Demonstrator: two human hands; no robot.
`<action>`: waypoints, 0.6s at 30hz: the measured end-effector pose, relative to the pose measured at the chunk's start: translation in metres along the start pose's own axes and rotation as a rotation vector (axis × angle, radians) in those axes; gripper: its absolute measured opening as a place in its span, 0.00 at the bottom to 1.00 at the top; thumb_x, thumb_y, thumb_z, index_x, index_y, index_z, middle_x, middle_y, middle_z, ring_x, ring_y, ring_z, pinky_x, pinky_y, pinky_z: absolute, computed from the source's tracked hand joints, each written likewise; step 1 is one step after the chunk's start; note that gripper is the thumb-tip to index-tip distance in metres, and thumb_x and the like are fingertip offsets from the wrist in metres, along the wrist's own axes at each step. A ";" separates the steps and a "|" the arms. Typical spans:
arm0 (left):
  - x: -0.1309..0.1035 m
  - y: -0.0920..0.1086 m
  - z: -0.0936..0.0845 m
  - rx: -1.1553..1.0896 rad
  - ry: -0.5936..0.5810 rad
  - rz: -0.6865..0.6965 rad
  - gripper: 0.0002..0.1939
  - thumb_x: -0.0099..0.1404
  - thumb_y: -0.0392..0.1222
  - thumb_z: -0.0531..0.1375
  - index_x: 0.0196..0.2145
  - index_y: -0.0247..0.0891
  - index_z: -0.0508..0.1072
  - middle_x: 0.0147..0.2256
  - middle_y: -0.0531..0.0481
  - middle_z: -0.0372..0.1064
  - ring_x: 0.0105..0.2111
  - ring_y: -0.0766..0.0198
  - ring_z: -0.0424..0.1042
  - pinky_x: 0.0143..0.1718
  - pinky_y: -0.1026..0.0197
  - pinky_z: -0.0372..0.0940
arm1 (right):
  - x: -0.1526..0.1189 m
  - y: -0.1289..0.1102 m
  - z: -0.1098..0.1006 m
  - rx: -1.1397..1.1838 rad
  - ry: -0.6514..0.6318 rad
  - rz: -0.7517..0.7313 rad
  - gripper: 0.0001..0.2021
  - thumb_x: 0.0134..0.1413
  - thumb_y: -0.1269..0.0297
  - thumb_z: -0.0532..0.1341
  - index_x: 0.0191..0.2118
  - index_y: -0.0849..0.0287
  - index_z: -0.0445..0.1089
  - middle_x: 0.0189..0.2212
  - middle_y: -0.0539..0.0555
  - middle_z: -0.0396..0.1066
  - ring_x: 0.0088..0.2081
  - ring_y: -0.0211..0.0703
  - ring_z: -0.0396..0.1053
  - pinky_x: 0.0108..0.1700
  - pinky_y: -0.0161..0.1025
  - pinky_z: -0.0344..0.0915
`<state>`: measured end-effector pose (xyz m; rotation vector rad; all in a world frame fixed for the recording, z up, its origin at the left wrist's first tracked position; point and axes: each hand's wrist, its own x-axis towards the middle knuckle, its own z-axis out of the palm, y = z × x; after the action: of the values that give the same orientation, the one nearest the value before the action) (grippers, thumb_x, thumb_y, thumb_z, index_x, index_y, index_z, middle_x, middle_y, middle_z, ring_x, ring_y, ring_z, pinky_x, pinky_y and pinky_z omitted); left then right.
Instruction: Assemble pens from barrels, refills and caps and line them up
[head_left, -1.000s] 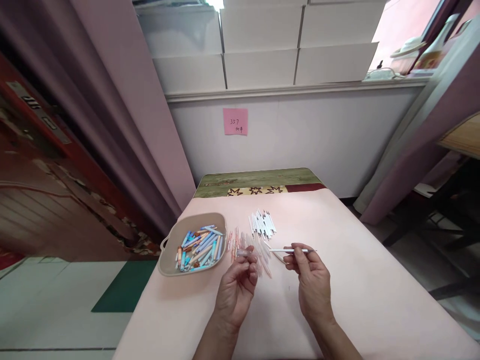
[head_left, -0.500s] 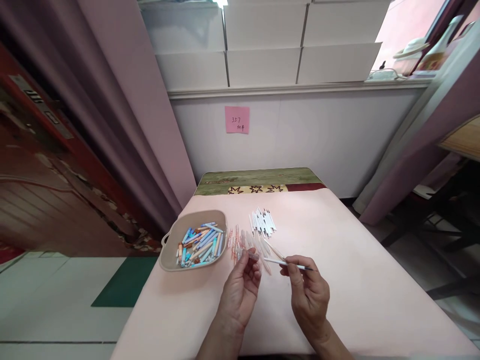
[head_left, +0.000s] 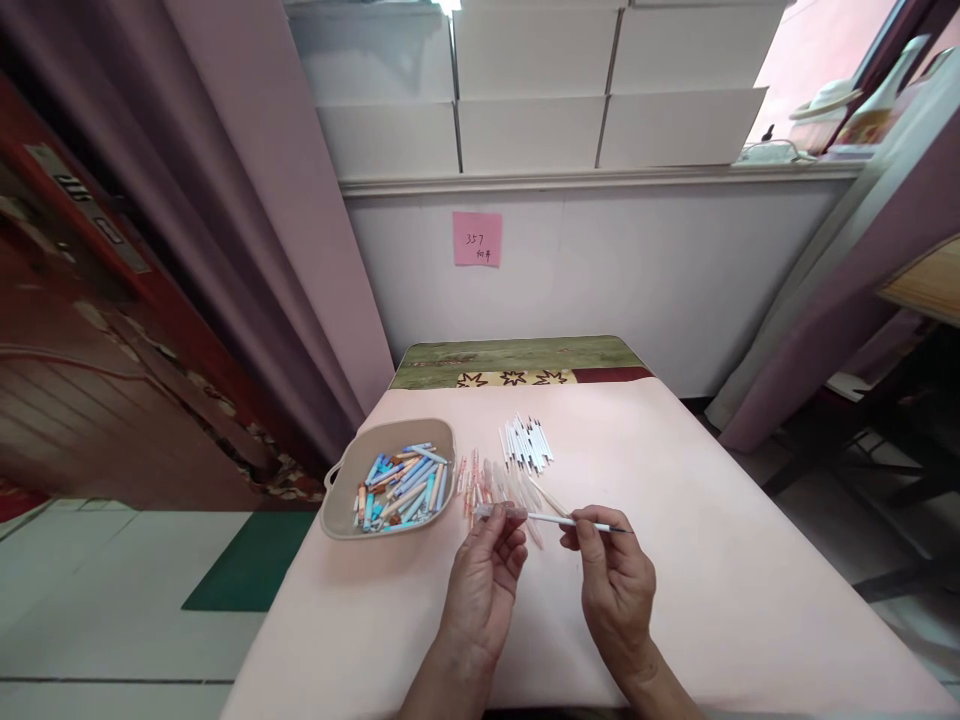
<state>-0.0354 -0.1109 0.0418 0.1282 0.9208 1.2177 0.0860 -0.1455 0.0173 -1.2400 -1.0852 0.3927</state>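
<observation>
My left hand (head_left: 486, 575) is closed, pinching a short clear, pinkish pen piece (head_left: 516, 512) between thumb and fingers. In my right hand (head_left: 619, 578) a thin white pen refill (head_left: 553, 518) is held almost level, its dark end pointing right. The refill's left end meets the clear piece or lies right at its mouth; I cannot tell whether it is inside. Just beyond my hands, several clear pen tubes (head_left: 534, 532) lie loose on the pink tablecloth, beside slim pink-patterned pieces (head_left: 471, 475). Farther back is a pile of white refills (head_left: 527, 445).
A beige basket (head_left: 337, 510) with blue, peach and turquoise pen parts (head_left: 409, 485) stands on the left of the pink tablecloth (head_left: 720, 560). A pink note (head_left: 477, 239) is stuck on the wall behind the table. Dark furniture stands at the right.
My left hand has shifted slightly, and more of the clear piece shows above its fingers. The gap between that piece and the refill's left end has closed. The right hand has barely moved.
</observation>
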 end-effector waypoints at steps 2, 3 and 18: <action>-0.002 -0.002 0.001 0.021 -0.032 0.009 0.02 0.61 0.31 0.61 0.34 0.29 0.74 0.29 0.45 0.74 0.23 0.70 0.72 0.23 0.70 0.69 | 0.000 0.001 0.001 0.013 -0.008 0.028 0.07 0.62 0.62 0.56 0.40 0.57 0.68 0.29 0.50 0.71 0.29 0.37 0.73 0.32 0.32 0.70; -0.003 -0.003 0.001 0.033 -0.045 0.012 0.02 0.61 0.32 0.62 0.34 0.29 0.74 0.28 0.45 0.74 0.23 0.70 0.72 0.23 0.70 0.69 | 0.000 0.001 0.002 0.016 -0.015 0.043 0.07 0.62 0.61 0.57 0.39 0.57 0.68 0.28 0.50 0.72 0.29 0.37 0.73 0.32 0.32 0.70; -0.010 -0.013 0.005 0.075 -0.142 0.089 0.15 0.46 0.33 0.71 0.33 0.32 0.74 0.28 0.49 0.73 0.25 0.68 0.72 0.27 0.67 0.70 | 0.001 -0.004 0.007 0.225 -0.074 0.288 0.10 0.56 0.56 0.62 0.35 0.58 0.69 0.23 0.49 0.71 0.26 0.39 0.70 0.29 0.35 0.69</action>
<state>-0.0230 -0.1221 0.0431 0.3140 0.8439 1.2399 0.0794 -0.1417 0.0207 -1.1883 -0.8972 0.7647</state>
